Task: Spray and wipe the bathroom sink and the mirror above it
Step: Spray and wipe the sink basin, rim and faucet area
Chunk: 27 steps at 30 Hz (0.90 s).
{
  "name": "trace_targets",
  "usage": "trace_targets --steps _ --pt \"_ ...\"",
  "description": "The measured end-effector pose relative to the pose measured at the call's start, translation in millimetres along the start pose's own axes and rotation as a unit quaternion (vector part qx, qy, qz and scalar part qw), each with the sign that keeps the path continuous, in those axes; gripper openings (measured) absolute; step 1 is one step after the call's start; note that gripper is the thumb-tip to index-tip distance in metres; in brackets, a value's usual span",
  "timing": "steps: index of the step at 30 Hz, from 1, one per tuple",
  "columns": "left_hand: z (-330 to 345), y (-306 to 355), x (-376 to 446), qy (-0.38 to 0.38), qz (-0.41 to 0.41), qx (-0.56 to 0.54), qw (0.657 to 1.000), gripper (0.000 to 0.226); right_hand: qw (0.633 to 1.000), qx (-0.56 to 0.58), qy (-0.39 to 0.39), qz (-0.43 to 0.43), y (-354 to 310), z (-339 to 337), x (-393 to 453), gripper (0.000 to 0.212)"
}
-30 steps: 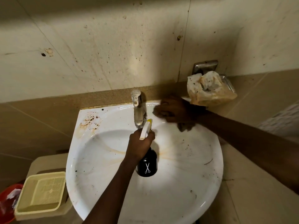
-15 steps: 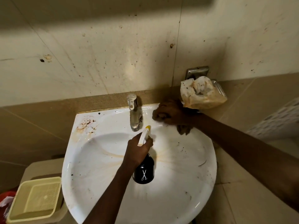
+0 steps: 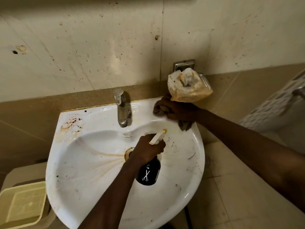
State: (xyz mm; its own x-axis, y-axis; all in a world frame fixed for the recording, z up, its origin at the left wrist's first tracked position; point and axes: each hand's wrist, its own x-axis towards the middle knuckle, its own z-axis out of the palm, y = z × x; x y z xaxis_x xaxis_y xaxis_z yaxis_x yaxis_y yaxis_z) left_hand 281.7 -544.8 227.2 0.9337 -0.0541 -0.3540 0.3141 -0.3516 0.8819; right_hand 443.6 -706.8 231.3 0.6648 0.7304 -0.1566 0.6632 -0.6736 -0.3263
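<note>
A white, stained bathroom sink [image 3: 92, 176] fills the middle of the head view, with a chrome tap [image 3: 121, 109] at its back rim. My left hand [image 3: 148, 149] grips a black spray bottle [image 3: 148, 172] with a cream nozzle, held over the basin near the drain and pointing toward the back right. My right hand [image 3: 175, 109] presses a dark cloth [image 3: 185, 125] onto the sink's back right rim, fingers curled round it. No mirror is in view.
A crumpled stained bag [image 3: 188, 88] sits on a metal soap holder [image 3: 184, 64] just above my right hand. A yellow plastic basket [image 3: 21, 204] stands low at the left. Spotted tiled wall [image 3: 99, 47] rises behind the sink.
My left hand with the bottle has shifted right and swung the nozzle toward the back right rim. My right hand with the cloth has slid a little further right along the rim.
</note>
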Motion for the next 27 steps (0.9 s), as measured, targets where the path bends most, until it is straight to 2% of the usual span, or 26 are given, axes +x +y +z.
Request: trace_targets --steps 4,8,13,18,23,25,27 --pt "8 0 -1 -0.034 -0.008 0.007 0.999 0.017 0.998 0.009 0.014 0.056 0 3 2 0.071" --pt "1 -7 -4 -0.001 0.002 0.031 1.000 0.033 0.999 0.006 0.032 0.022 0 3 1 0.058" --pt "0 -13 -4 0.008 -0.036 0.012 0.999 0.018 0.999 -0.027 0.043 0.018 -2 2 0 0.059" --pt "-1 -15 0 -0.007 -0.010 0.015 1.000 0.031 0.998 -0.042 0.043 0.031 -8 -3 6 0.060" --pt "-8 -21 3 -0.008 -0.007 0.030 0.999 0.025 0.997 -0.012 0.041 -0.060 1 4 -28 0.048" --pt "-14 -21 5 -0.024 -0.010 0.019 0.999 0.021 0.989 -0.049 0.081 -0.111 11 11 -44 0.045" --pt "-16 -20 3 -0.038 -0.009 0.001 0.999 0.012 0.985 -0.076 0.097 -0.119 12 16 -42 0.045"
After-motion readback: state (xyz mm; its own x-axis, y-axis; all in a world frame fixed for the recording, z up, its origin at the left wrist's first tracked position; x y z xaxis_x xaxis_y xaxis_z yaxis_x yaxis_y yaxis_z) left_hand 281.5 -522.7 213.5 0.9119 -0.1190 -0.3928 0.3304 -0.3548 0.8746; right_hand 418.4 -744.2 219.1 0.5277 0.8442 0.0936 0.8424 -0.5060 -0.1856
